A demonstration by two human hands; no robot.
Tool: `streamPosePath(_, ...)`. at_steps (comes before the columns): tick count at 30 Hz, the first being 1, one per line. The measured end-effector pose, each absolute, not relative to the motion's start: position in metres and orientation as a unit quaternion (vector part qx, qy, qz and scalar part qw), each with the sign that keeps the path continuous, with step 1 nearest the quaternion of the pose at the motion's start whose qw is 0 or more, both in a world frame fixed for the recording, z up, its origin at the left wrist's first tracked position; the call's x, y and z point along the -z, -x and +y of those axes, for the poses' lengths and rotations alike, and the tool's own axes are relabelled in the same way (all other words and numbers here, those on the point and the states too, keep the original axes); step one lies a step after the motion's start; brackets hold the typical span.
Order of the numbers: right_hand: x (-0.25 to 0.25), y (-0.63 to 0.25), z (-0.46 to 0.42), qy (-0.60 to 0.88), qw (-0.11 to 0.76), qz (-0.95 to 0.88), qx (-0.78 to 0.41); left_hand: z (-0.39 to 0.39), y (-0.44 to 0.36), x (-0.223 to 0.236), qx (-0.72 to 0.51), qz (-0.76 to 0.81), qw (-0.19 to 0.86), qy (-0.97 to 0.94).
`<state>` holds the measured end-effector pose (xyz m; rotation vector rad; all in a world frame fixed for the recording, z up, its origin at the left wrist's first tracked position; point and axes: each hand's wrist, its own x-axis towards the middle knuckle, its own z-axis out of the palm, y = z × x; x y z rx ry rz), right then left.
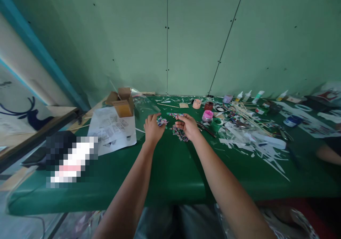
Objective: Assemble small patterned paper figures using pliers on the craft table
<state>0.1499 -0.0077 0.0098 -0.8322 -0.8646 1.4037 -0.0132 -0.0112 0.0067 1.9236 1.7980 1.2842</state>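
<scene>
My left hand is over the green table with its fingers and thumb bent round a small cluster of multi-coloured pieces. Whether the cluster is lifted or rests on the table, I cannot tell. Thumb and fingers of my right hand pinch a thin multi-coloured strip that points left, towards the other hand. Just below the right fingers lies a loose pile of small multi-coloured pieces, partly hidden by that hand.
Printed sheets and an open cardboard box are at left. Paint jars, including a pink one and a green one, stand right of my hands. Beyond are paper scraps, thin sticks and glue bottles. Another person's arm shows far right.
</scene>
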Motion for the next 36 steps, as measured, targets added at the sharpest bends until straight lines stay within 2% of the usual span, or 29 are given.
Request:
streamPosePath(3,-0.012,-0.145,-0.012,0.385,0.562,-0.423,-0.598,-0.008,0.002,-0.006,-0.522,0.471,0.296,-0.646)
streamPosePath(5,-0.016,-0.142,-0.015,0.405,0.517,-0.483,-0.578,-0.007,-0.003,-0.003,-0.566,0.438,0.370,-0.592)
streamPosePath(7,-0.020,-0.143,-0.018,0.438,0.484,-0.560,-0.510,-0.006,-0.005,-0.002,-0.601,0.438,0.404,-0.532)
streamPosePath(10,-0.022,-0.160,-0.019,0.563,0.440,-0.650,-0.259,-0.005,-0.003,-0.003,-0.626,0.439,0.441,-0.471)
streamPosePath(13,-0.017,-0.186,-0.017,0.722,0.294,-0.625,-0.053,-0.006,-0.004,-0.005,-0.606,0.429,0.477,-0.471)
streamPosePath(15,-0.012,-0.199,-0.016,0.785,0.194,-0.588,-0.025,-0.008,-0.005,-0.007,-0.577,0.418,0.500,-0.492)
streamPosePath(18,-0.006,-0.204,-0.014,0.793,0.148,-0.591,-0.003,-0.012,-0.007,-0.007,-0.545,0.398,0.519,-0.525)
streamPosePath(21,-0.005,-0.203,-0.009,0.785,0.174,-0.595,-0.006,-0.014,-0.005,-0.007,-0.537,0.397,0.498,-0.553)
streamPosePath(24,-0.006,-0.200,-0.004,0.759,0.275,-0.587,-0.062,-0.014,-0.003,-0.007,-0.536,0.412,0.481,-0.558)
streamPosePath(27,-0.008,-0.191,-0.002,0.675,0.416,-0.579,-0.190,-0.014,-0.003,-0.007,-0.557,0.414,0.470,-0.545)
streamPosePath(29,-0.008,-0.180,-0.005,0.589,0.477,-0.579,-0.300,-0.014,-0.003,-0.008,-0.573,0.407,0.474,-0.531)
streamPosePath(32,-0.009,-0.163,-0.013,0.493,0.509,-0.588,-0.391,-0.015,-0.003,-0.012,-0.608,0.388,0.495,-0.485)
streamPosePath(36,-0.012,-0.149,-0.021,0.488,0.479,-0.603,-0.412,-0.016,-0.003,-0.017,-0.662,0.358,0.505,-0.421)
